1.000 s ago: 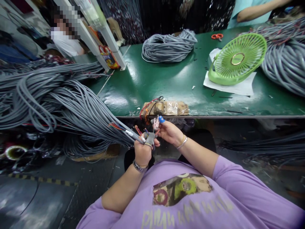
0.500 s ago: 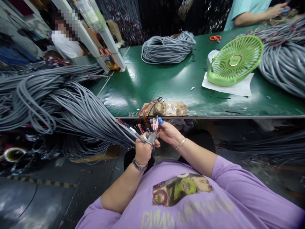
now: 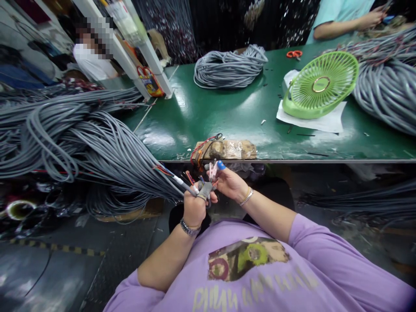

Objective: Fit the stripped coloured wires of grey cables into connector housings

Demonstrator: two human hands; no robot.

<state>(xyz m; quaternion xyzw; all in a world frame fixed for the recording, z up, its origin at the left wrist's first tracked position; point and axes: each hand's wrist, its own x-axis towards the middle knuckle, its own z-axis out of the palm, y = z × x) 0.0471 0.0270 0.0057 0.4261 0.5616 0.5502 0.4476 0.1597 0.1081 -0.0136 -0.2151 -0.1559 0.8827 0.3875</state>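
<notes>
My left hand (image 3: 194, 207) is closed round the ends of several grey cables (image 3: 182, 187), with thin coloured wires (image 3: 190, 177) sticking out of their stripped tips. A grey wrap covers its thumb. My right hand (image 3: 229, 182) is closed on a small pink tool (image 3: 212, 170) held at those wire ends; a blue cap covers one fingertip. Both hands sit just below the front edge of the green table (image 3: 227, 117). The cables run left into a big grey bundle (image 3: 74, 147).
A taped wooden block (image 3: 227, 149) with red wires lies on the table edge. A green fan (image 3: 320, 84) on white paper, a cable coil (image 3: 229, 67), orange scissors (image 3: 294, 54) and another cable heap (image 3: 386, 86) lie beyond. Other people work at far left and far right.
My hands stay almost where they were, working at the wire ends. The person at the far right has shifted their arm.
</notes>
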